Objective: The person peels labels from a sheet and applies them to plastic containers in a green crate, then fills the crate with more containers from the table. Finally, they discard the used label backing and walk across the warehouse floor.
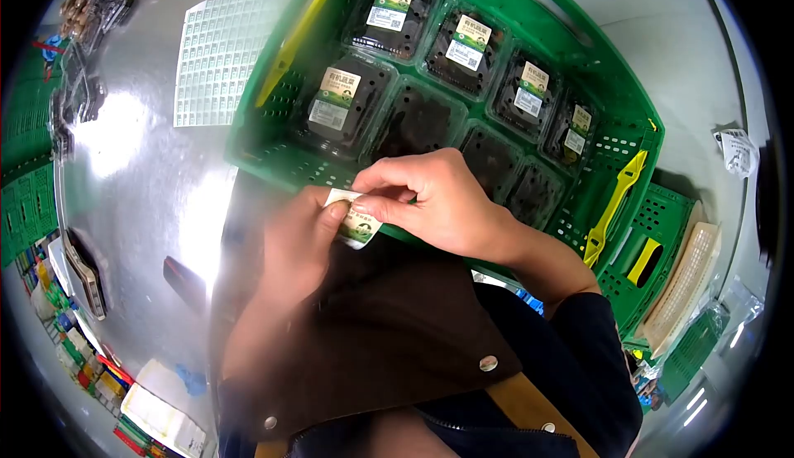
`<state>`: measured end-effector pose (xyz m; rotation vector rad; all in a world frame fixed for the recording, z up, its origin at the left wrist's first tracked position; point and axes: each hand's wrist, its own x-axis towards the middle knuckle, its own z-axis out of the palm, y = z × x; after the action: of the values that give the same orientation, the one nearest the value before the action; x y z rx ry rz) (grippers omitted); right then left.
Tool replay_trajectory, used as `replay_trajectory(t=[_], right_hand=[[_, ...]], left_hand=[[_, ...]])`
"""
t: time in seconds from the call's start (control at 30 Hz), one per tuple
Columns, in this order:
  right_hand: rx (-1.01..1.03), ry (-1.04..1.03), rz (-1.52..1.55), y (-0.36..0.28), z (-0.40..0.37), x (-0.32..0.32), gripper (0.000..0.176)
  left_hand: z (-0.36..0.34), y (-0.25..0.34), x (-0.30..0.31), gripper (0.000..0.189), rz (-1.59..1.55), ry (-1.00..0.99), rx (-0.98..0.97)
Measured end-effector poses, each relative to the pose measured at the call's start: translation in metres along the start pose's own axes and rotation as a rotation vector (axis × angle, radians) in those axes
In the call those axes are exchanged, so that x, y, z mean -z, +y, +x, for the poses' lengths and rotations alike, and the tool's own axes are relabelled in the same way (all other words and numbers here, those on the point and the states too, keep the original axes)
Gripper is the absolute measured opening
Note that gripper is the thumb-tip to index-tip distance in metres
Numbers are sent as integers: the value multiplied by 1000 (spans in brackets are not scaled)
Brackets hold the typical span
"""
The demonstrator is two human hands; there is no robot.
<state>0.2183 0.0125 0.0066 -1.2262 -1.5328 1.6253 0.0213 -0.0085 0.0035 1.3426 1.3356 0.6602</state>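
Note:
Between my two hands is a small label [359, 228] with a green and cream print. My left hand [302, 239], partly blurred, pinches its left side with the thumb on top. My right hand [434, 197] pinches its upper edge between thumb and forefinger. Both hands are over the near edge of a green crate [273, 156]. Inside the crate, clear plastic boxes of dark contents stand in two rows. The far row's boxes, such as one box [393, 16], bear labels, as does the near row's leftmost box [337, 98]. Other near-row boxes show no label.
A sheet of small printed stickers [217, 61] lies on the metal table [149, 185] left of the crate. A dark flat object [186, 283] is nearer me. Another green crate [653, 218] and a pale basket [682, 280] stand at the right.

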Motion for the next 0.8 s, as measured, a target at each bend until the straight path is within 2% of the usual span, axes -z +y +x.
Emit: replay_trajectory(t=[0.07,0.1,0.2,0.23,0.27,0.33,0.37,0.4,0.47,0.5,0.53,0.6,0.67,0.7,0.73,0.8], right_hand=[[21,-25,-71,-1,-3,-1,14],[72,-7,-113,-1,-5,-3,11],[126,38,-179,6,-6,2,12],[51,46,-125,2,-5,16,10],[24,171,-182,7,-3,34,9],[-30,331,-135,46,5,82,14],[-61,377,-251,55,7,103,14],[-67,353,-323,82,10,116,23],[-206,235,-605,90,16,98,38],[-161,219,-720,92,19,83,49],[-194,178,-773,98,24,70,48],[-100,198,-1079,120,32,49,51],[-60,329,-1137,119,27,43,55],[-36,391,-1168,112,25,41,57],[-45,364,-959,95,21,40,56],[-58,309,-546,49,11,41,54]], left_hand=[[-2,-1,5,26,141,-8,17],[-3,-10,4,39,184,61,-23],[-8,-28,12,49,221,21,-58],[-10,-27,11,32,87,26,-74],[-11,-19,11,26,128,25,-27],[-19,-35,21,22,197,69,232],[-21,-26,22,20,54,140,328],[-24,-24,23,19,-165,172,239],[-24,-18,23,7,-222,199,227],[-24,-16,23,14,-247,212,220],[-23,-17,22,14,-251,195,201],[-22,-19,21,14,-257,157,166],[-22,-17,22,14,-202,118,235],[-20,-18,21,8,-200,89,108],[-18,-18,19,17,-197,60,-18],[-15,-16,17,17,-233,28,-61]])
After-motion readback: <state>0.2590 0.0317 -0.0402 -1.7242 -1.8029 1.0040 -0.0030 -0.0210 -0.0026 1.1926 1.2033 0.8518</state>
